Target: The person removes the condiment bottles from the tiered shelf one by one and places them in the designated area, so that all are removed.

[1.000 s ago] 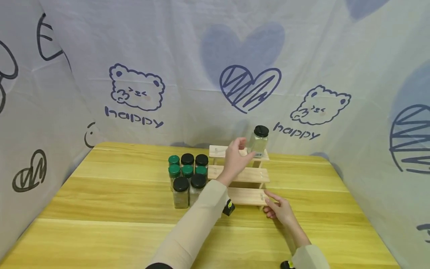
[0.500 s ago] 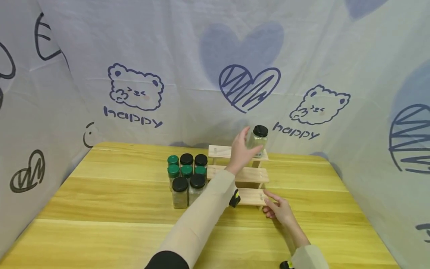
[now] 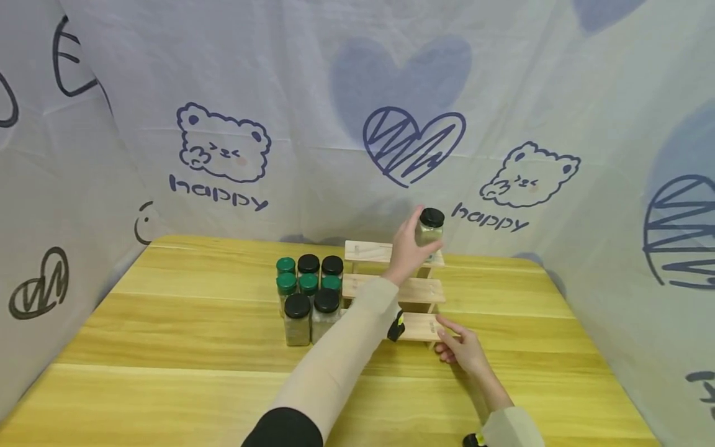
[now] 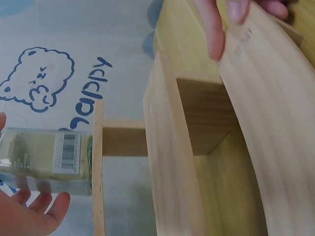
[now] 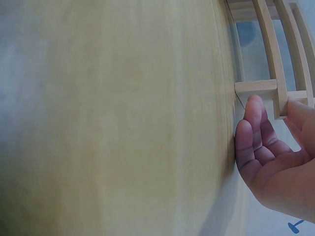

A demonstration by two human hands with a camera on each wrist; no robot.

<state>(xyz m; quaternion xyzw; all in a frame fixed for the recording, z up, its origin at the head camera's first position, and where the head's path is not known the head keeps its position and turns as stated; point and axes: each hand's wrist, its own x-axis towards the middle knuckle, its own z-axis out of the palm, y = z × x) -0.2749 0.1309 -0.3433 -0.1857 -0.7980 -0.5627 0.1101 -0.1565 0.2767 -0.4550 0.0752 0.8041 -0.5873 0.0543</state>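
Observation:
A clear square spice jar [image 3: 430, 233] with a black lid stands upright at the right end of the top step of a three-step wooden shelf rack [image 3: 416, 290]. My left hand [image 3: 410, 248] is round this jar from the left, its thumb across the front. In the left wrist view the jar [image 4: 44, 156] shows pale contents and a barcode label, with left fingers [image 4: 42, 204] along its side. At the bottom step's right end, my right hand [image 3: 463, 349] holds the board's corner. The right wrist view has the right hand's fingers [image 5: 253, 115] curled by the rack's leg.
Left of the rack several spice jars stand close together, some with green lids [image 3: 308, 284], others with black lids [image 3: 297, 305]. My left forearm [image 3: 329, 372] crosses in front of the lower steps. A printed cloth [image 3: 313, 155] hangs behind the wooden table [image 3: 195, 347].
My left hand has moved right and closed in from beside the jar to round it. The jar keeps its place on the top step, and my right hand stays at the bottom board.

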